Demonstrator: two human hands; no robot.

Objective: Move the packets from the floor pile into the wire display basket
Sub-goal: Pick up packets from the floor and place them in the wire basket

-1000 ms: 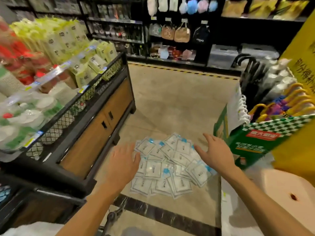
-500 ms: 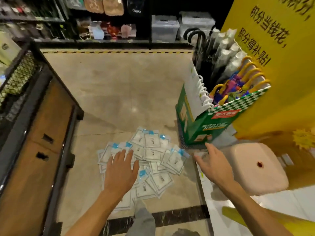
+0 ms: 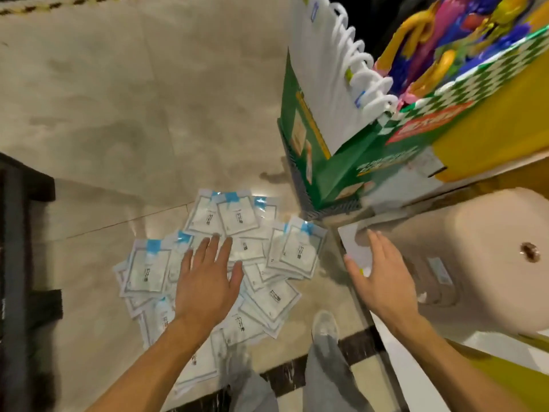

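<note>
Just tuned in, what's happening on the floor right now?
A person is bent over a pile of packets on the tiled floor. The left hand is spread flat over the middle of the pile, fingers straight. The right hand is open off to the side, beside a beige stool, holding nothing. No packet is lifted yet.

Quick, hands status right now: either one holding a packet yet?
Left hand: open, fingers spread flat over the pile of packets, gripping none.
Right hand: open, holding nothing, off to the side of the pile.
</note>
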